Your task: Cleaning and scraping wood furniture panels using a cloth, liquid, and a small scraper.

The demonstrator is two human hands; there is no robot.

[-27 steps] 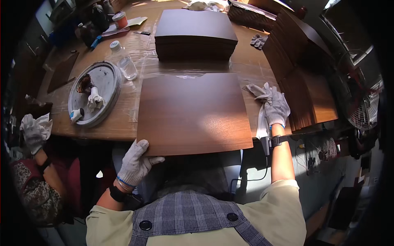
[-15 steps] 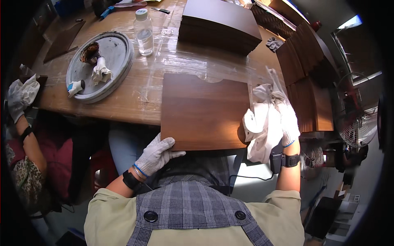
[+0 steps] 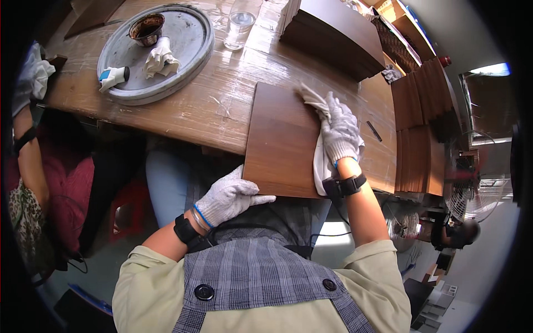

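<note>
A flat brown wooden panel [image 3: 280,147] lies at the table's near edge, its front part jutting out over my lap. My left hand [image 3: 229,194], in a white knit glove, grips the panel's near left corner, thumb on top and fingers along the front edge. Over the panel's right side my gloved right hand [image 3: 340,125] presses down on a white cloth [image 3: 322,161]. Part of the cloth hangs by the near right corner, and one end pokes out beyond my fingers. The cloth and hand hide the panel's right edge.
On the left stands a round grey tray [image 3: 194,72] with a cup of dark liquid [image 3: 147,29] and crumpled cloths. A clear bottle [image 3: 241,25] is beside it. Panel stacks [image 3: 338,36] stand behind and right. A co-worker's gloved hand [image 3: 25,83] holds cloth at far left.
My right hand has moved left with the cloth, from beside the panel onto its right side. My left hand keeps its corner. The whole view has shifted, and a thin dark strip now shows on the right.
</note>
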